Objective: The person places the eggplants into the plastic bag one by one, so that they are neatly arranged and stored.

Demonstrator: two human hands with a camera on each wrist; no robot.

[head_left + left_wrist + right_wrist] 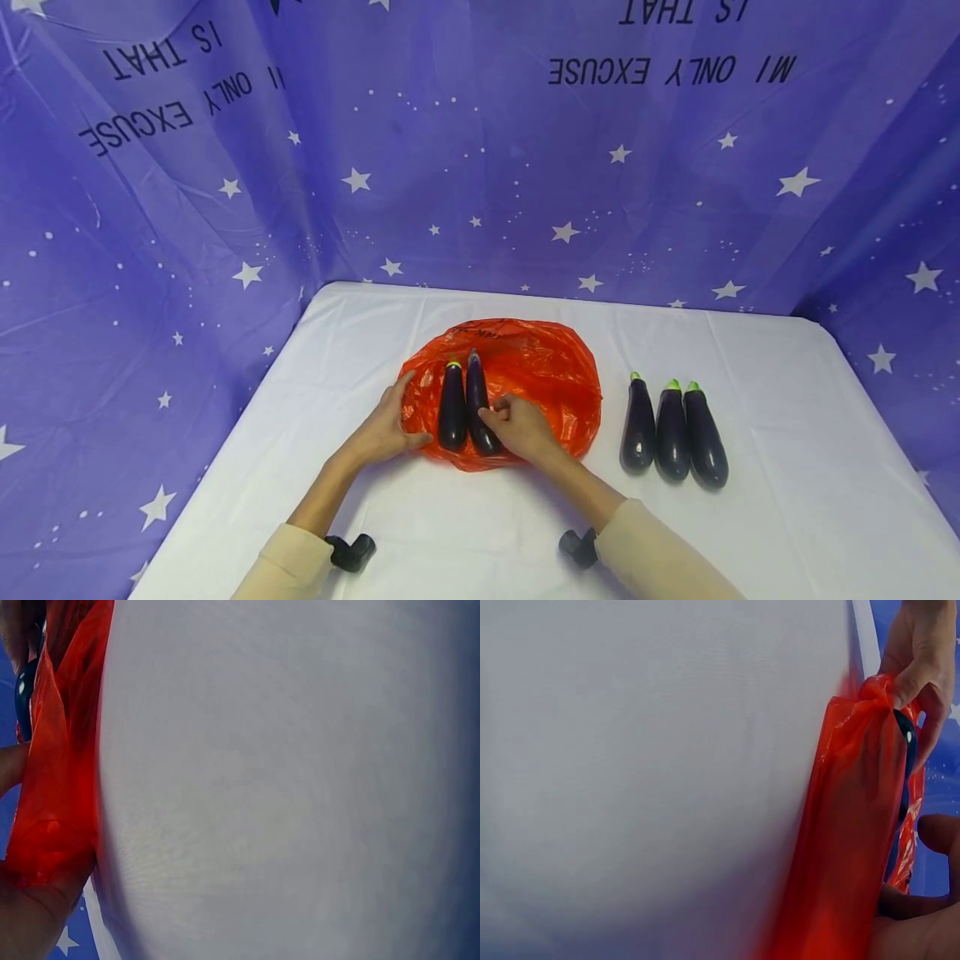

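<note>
Red bag (543, 367), centre frame — left hand (382, 427) spread wide at its left edge, no eggplant in it; right hand (522, 427) nearer, fingers curled, whether gripping I can't tell. Right at its fingertips — the bag's right-hand eggplant (477, 390), long axis up-frame, leaning slightly left.

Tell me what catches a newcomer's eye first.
Probably the crinkled red plastic bag on the white cloth-covered table, with two glossy dark-purple eggplants in its opening. Three more eggplants, green-tipped, lie to its right. Behind hangs a purple fabric backdrop with white stars and inverted lettering.
</note>
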